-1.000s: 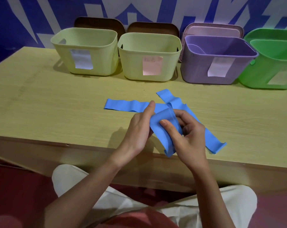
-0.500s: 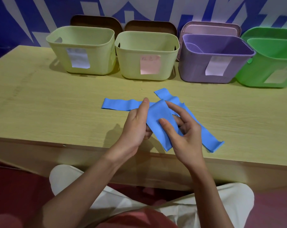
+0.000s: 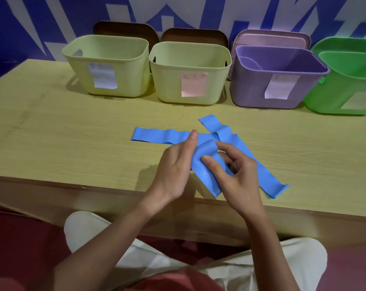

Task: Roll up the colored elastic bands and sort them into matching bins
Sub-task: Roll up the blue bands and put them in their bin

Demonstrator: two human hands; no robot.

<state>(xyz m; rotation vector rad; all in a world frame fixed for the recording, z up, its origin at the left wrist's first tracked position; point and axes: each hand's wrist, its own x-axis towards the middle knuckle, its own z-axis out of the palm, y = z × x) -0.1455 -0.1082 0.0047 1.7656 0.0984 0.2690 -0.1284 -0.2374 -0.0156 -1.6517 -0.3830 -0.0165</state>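
Change: since half a second ago the folded end of the blue band has curled over into a rounded start of a roll, and the right thumb has moved up onto it.
Left hand: it holds the blue band from the left side of the roll; the index finger points up along the band, and the other fingers are hidden behind it.
Right hand: the thumb presses on the near face of the band and the curled fingers pinch it from the far side, so this hand grasps the band.
Blue band: it is between both hands, just above the near edge of the table; the rolled top is at the fingertips and a loose tail hangs down toward the person, below the grip.
Second blue strip: it lies flat on the table, going out to the left from behind the grip.
Third blue strip: it lies diagonally, from beyond the grip to the right and near side; its near end curls up.
Bins: well beyond the grip stand in a row a yellow bin, a second yellow bin, a purple bin and a green bin, each with a paper label.
Whether the strips are one piece: I cannot tell, the hands hide where they meet.
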